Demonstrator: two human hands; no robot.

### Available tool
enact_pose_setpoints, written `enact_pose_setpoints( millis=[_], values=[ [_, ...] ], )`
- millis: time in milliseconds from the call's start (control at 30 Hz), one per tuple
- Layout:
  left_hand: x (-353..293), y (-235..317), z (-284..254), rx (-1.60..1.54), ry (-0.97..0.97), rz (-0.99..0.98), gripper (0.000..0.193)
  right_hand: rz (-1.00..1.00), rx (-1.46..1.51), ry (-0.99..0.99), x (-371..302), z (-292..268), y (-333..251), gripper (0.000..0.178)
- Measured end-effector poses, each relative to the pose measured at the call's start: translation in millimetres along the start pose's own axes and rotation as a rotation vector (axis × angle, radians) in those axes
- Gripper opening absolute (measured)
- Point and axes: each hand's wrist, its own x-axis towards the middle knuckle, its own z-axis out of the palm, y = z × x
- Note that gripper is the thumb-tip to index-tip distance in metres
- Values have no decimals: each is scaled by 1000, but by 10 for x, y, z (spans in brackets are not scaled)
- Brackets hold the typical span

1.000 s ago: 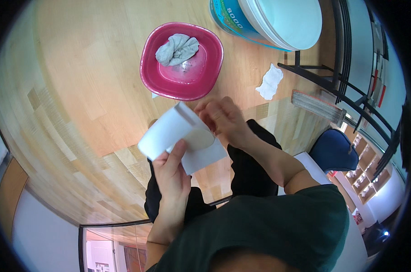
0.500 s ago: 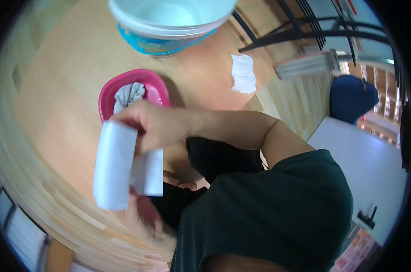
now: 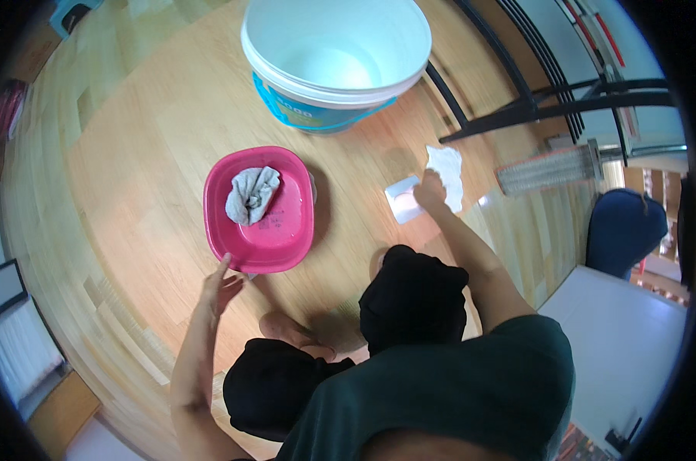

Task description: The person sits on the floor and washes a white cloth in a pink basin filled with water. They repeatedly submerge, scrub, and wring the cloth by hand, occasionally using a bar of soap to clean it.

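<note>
My left hand [image 3: 222, 287] is beside the near left rim of a pink plastic basin [image 3: 293, 230]. Its fingers are apart, with one fingertip at the rim, and it holds nothing. Inside the basin lies a crumpled, light grey cloth [image 3: 250, 195]. Off to the right, low over the floor, my right hand [image 3: 432, 190] has its fingers closed at the edge of a smooth white rectangular piece [image 3: 402, 204]; its exact kind does not show. Just beyond that hand a white cloth [image 3: 445, 161] is spread on the floor, partly covered by the hand.
A large white bucket [image 3: 329, 96] with a blue band stands behind the basin. Black metal bars [image 3: 548, 111] and a grey grille-like panel [image 3: 549, 170] are at the right. My black-clad knees [image 3: 413, 303] frame the near floor.
My right hand has carried the white piece from in front of me down to the floor by the white cloth. My left hand has let go of it and moved to the basin.
</note>
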Motion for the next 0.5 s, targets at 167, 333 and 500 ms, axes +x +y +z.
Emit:
enact_pose_setpoints(
  millis=[167, 333, 500],
  values=[
    [307, -417, 584, -321, -168, 140, 30, 101, 741, -104, 1627, -1008, -493, 29],
    [251, -435, 565, -385, -17, 295, 19, 44, 1166, -338, 2358, -2038, -1692, 53],
    [63, -254, 486, -393, 46, 466, 14, 127, 1142, -431, 2718, -1971, -1890, 62]
  ],
)
